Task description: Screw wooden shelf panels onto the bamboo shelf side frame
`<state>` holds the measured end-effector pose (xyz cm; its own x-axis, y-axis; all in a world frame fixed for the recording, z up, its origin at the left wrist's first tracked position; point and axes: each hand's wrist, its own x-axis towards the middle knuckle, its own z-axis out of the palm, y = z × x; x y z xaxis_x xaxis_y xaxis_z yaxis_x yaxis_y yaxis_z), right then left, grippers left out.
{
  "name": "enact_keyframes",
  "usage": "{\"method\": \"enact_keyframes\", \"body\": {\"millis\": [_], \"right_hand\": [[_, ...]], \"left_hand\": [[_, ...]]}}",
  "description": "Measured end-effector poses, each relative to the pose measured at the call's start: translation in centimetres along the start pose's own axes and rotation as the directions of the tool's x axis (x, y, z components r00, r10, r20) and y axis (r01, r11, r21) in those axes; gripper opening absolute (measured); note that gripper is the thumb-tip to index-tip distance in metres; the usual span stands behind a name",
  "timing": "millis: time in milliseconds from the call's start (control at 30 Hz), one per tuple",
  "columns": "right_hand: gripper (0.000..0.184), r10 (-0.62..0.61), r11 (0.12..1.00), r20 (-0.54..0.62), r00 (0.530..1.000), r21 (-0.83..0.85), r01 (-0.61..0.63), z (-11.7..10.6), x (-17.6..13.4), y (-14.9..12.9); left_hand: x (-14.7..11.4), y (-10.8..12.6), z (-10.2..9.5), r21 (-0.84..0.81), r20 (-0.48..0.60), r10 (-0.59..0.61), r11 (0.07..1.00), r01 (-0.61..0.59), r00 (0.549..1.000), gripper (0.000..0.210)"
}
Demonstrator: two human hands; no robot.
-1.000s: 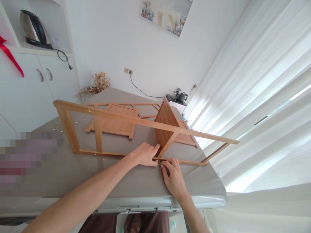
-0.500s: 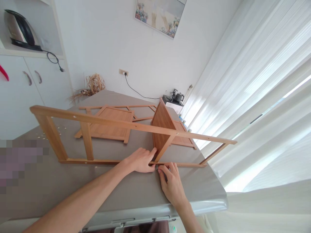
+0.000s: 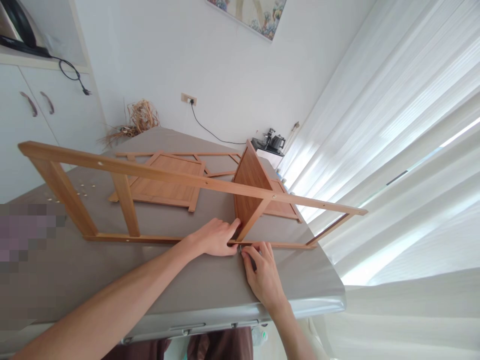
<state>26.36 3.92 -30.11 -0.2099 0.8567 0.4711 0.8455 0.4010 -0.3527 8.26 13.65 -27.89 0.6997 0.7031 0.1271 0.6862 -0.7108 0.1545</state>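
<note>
A long wooden ladder-like frame (image 3: 168, 175) stands on its edge along the table. A wooden panel shelf (image 3: 249, 175) meets it at the middle crossbar (image 3: 253, 220). My left hand (image 3: 217, 237) is closed around the lower rail at this joint, thumb on the near side and index finger up by the panel. Just to its right, my right hand (image 3: 262, 267) pinches a small metal piece (image 3: 240, 249) against the lower rail's near face. Fingertips cover most of that piece, so I cannot tell its exact kind.
Beyond the frame, another wooden panel (image 3: 165, 180), a further slatted frame (image 3: 217, 174) and a panel at right (image 3: 281, 200) lie on the grey table (image 3: 180, 290). Several small pale bits (image 3: 83, 189) lie at left. Curtains (image 3: 375, 150) hang on the right.
The whole view has shifted, with the wooden frame and table sitting slightly higher in it. Both hands keep their places at the joint, and the right still pinches the small metal piece.
</note>
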Motion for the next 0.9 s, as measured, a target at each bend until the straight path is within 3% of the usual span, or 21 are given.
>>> {"method": "enact_keyframes", "body": {"millis": [900], "right_hand": [[0.02, -0.052, 0.996, 0.006, 0.999, 0.079, 0.051, 0.5, -0.23, 0.66]], "left_hand": [[-0.25, 0.08, -0.06, 0.018, -0.001, -0.021, 1.0, 0.021, 1.0, 0.052]]}}
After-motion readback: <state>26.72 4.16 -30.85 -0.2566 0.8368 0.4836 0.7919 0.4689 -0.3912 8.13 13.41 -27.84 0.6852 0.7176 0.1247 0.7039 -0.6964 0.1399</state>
